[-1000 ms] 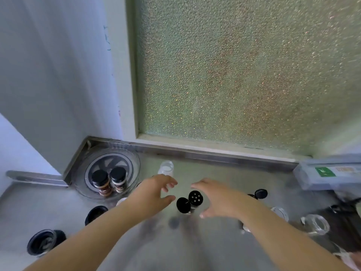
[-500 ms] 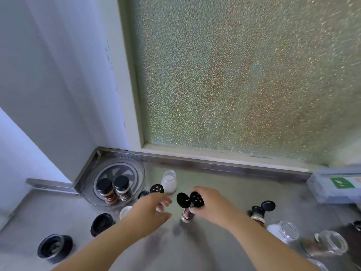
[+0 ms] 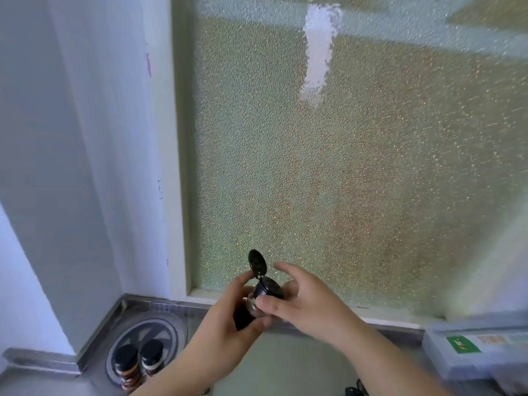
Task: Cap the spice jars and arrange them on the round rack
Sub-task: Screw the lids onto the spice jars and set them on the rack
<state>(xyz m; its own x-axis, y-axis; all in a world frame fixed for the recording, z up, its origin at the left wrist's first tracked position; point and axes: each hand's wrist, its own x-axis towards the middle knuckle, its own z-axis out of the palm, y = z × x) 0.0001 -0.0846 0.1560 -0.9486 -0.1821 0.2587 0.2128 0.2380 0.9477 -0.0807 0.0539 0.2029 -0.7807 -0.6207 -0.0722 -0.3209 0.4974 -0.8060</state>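
Observation:
A small spice jar (image 3: 248,310) with a black shaker top is held up in front of the frosted window. Its flip lid (image 3: 257,263) stands open above the perforated top. My left hand (image 3: 228,330) grips the jar's body from below. My right hand (image 3: 303,301) pinches the black top between thumb and fingers. Down at the lower left, the round rack (image 3: 160,330) sits in the counter's corner, with two capped jars (image 3: 138,364) standing side by side on it.
A frosted window and its sill run along the back of the steel counter. A translucent plastic box (image 3: 480,352) with a green label lies at the right. A black lid (image 3: 354,391) shows at the bottom edge. The wall closes the left side.
Both hands have lifted the jar off the counter up to window height. The camera tilted up, so the loose jars and lids on the counter dropped out of view.

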